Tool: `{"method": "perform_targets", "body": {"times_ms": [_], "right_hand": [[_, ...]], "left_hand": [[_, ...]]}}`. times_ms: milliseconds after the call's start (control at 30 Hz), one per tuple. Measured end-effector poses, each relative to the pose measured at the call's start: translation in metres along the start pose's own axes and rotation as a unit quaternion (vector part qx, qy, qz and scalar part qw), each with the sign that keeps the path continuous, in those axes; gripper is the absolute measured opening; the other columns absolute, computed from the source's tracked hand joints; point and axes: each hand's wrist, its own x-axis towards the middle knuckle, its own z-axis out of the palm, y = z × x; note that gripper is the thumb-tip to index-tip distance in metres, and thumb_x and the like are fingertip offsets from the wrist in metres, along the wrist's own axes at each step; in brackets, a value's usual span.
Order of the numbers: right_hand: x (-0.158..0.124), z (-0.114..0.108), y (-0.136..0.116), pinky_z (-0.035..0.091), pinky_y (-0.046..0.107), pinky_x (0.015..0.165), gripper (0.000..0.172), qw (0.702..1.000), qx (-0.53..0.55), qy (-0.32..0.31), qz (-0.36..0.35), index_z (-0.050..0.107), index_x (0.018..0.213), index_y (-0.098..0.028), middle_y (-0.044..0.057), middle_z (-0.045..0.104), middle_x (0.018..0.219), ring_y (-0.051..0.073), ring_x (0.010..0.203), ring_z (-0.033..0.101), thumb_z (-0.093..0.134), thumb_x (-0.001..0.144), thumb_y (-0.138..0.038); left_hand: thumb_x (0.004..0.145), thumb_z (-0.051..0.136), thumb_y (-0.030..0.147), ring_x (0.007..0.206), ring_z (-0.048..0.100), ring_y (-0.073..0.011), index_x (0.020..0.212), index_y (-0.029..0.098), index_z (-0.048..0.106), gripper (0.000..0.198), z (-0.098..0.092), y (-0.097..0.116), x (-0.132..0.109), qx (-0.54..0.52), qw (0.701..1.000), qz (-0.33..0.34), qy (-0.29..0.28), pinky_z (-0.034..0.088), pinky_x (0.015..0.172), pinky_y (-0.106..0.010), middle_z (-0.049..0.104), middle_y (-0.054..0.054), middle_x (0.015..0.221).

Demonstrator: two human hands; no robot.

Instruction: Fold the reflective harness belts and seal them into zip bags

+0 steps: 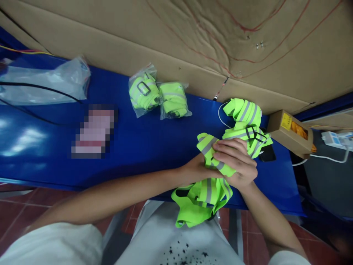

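Observation:
Both my hands hold a neon-yellow reflective strap bundle (205, 195) with grey stripes at the blue table's near edge. My right hand (237, 162) wraps over the top of the folded part, fingers closed on it. My left hand (197, 169) grips it from the left and is mostly hidden behind the fabric. The loose end hangs down toward my lap. Another loose neon strap with a black buckle (246, 123) lies just beyond my hands.
Two bagged neon straps (158, 95) lie at the back of the blue table (138, 147) against a cardboard wall. A clear plastic bag (45, 82) and black cable lie left. A blurred-out flat item (93, 130) sits mid-table. A small cardboard box (291, 132) and a white power strip (338, 140) are right.

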Motion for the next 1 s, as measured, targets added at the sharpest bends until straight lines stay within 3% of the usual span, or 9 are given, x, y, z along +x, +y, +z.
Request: {"method": "perform_targets", "body": {"times_ms": [200, 267, 367, 533, 667, 733, 833, 933, 1000], "right_hand": [[-0.001, -0.014, 0.007, 0.061, 0.057, 0.09, 0.029, 0.971, 0.145, 0.054, 0.181, 0.075, 0.113, -0.034, 0.005, 0.079, 0.11, 0.032, 0.105, 0.075, 0.081, 0.085, -0.035], [0.002, -0.025, 0.012, 0.061, 0.056, 0.089, 0.027, 0.969, 0.18, 0.014, 0.167, 0.076, 0.11, -0.034, 0.004, 0.08, 0.104, 0.032, 0.104, 0.075, 0.083, 0.084, -0.035], [0.009, -0.034, 0.017, 0.059, 0.057, 0.092, 0.025, 0.982, 0.157, -0.059, 0.087, 0.078, 0.109, -0.035, 0.003, 0.081, 0.101, 0.032, 0.107, 0.074, 0.083, 0.084, -0.033], [0.012, -0.025, 0.015, 0.059, 0.054, 0.095, 0.032, 0.988, 0.146, -0.04, 0.036, 0.075, 0.124, -0.035, 0.003, 0.08, 0.109, 0.03, 0.108, 0.073, 0.074, 0.093, -0.032], [0.011, -0.025, 0.015, 0.059, 0.051, 0.094, 0.033, 0.993, 0.107, -0.054, -0.005, 0.074, 0.128, -0.031, 0.005, 0.079, 0.112, 0.031, 0.116, 0.07, 0.071, 0.095, -0.031], [0.011, -0.029, 0.016, 0.057, 0.05, 0.093, 0.031, 0.995, 0.077, -0.06, -0.006, 0.075, 0.126, -0.032, 0.003, 0.08, 0.11, 0.031, 0.117, 0.068, 0.07, 0.096, -0.028], [0.013, -0.034, 0.016, 0.053, 0.052, 0.097, 0.024, 0.994, 0.042, -0.099, -0.004, 0.076, 0.119, -0.034, 0.003, 0.079, 0.108, 0.032, 0.12, 0.065, 0.067, 0.097, -0.028], [0.014, -0.04, 0.015, 0.047, 0.053, 0.107, 0.023, 0.989, 0.032, -0.145, 0.008, 0.076, 0.115, -0.033, 0.005, 0.074, 0.111, 0.033, 0.128, 0.059, 0.073, 0.093, -0.028], [0.014, -0.045, 0.015, 0.042, 0.052, 0.115, 0.03, 0.979, 0.063, -0.185, 0.058, 0.074, 0.118, -0.033, 0.006, 0.066, 0.128, 0.033, 0.138, 0.051, 0.077, 0.088, -0.028]], "left_hand": [[0.075, 0.085, 0.03, 0.097, 0.073, -0.0276, 0.107, 0.019, 0.075, 0.035, -0.01, -0.003, -0.001, -0.011, 0.997, -0.053, -0.046, 0.057, 0.09, -0.043, 0.078, -0.009, 0.103], [0.077, 0.084, 0.033, 0.095, 0.074, -0.0274, 0.108, 0.019, 0.076, 0.034, -0.013, 0.003, -0.002, -0.048, 0.993, -0.074, -0.074, 0.059, 0.085, -0.041, 0.078, -0.011, 0.106], [0.081, 0.082, 0.034, 0.097, 0.075, -0.0277, 0.111, 0.019, 0.076, 0.034, -0.015, 0.012, -0.004, -0.088, 0.985, -0.096, -0.115, 0.06, 0.082, -0.039, 0.078, -0.014, 0.111], [0.091, 0.072, 0.033, 0.096, 0.073, -0.0228, 0.106, 0.014, 0.077, 0.025, -0.011, 0.021, -0.009, -0.015, 0.982, -0.083, -0.166, 0.058, 0.085, -0.033, 0.077, -0.012, 0.111], [0.091, 0.071, 0.033, 0.094, 0.072, -0.021, 0.104, 0.013, 0.075, 0.024, -0.011, 0.03, -0.012, -0.011, 0.98, -0.089, -0.175, 0.057, 0.085, -0.032, 0.076, -0.008, 0.105], [0.084, 0.08, 0.036, 0.096, 0.071, -0.0216, 0.105, 0.015, 0.075, 0.03, -0.013, 0.035, -0.012, -0.025, 0.976, -0.103, -0.189, 0.057, 0.087, -0.033, 0.075, -0.008, 0.108], [0.072, 0.089, 0.049, 0.099, 0.071, -0.0236, 0.114, 0.016, 0.073, 0.055, -0.014, 0.038, -0.013, -0.069, 0.968, -0.128, -0.203, 0.057, 0.086, -0.034, 0.074, -0.011, 0.116], [0.077, 0.084, 0.058, 0.094, 0.073, -0.0223, 0.119, 0.015, 0.07, 0.062, -0.014, 0.033, -0.011, -0.105, 0.974, -0.12, -0.159, 0.058, 0.08, -0.032, 0.076, -0.01, 0.108], [0.082, 0.081, 0.053, 0.091, 0.074, -0.0216, 0.118, 0.014, 0.07, 0.054, -0.015, 0.028, -0.009, -0.102, 0.977, -0.123, -0.139, 0.058, 0.076, -0.03, 0.077, -0.01, 0.103]]}}
